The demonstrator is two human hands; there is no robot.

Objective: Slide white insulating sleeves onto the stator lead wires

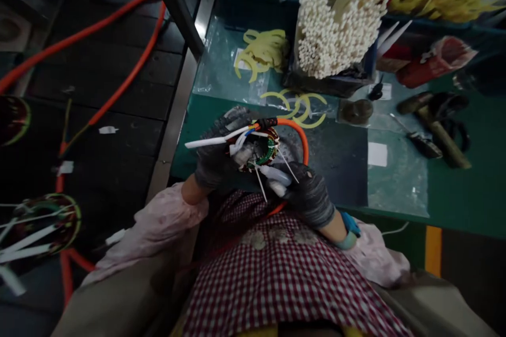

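Observation:
My left hand (221,142), in a dark grey glove, is closed around a wound stator coil (271,150), a ring with green insulation and copper-coloured windings. White sleeved leads (205,142) and an orange cable (302,137) come off its top side. Thin white cable-tie tails (261,185) stick out from the ring's lower edge. My right hand (310,192), gloved too, is curled at the ring's lower right. A pale, two-lobed shape (276,175) shows at its fingers; I cannot make out whether it is a small tool or coated fingertips.
On the green table (454,195) lie yellow-green curved strips (300,105), a box of white-tipped sticks (336,37), a hammer (438,121), a red container (435,63) and a putty-like lump (356,111). Another coil (47,221) and orange cables (138,73) are at the left.

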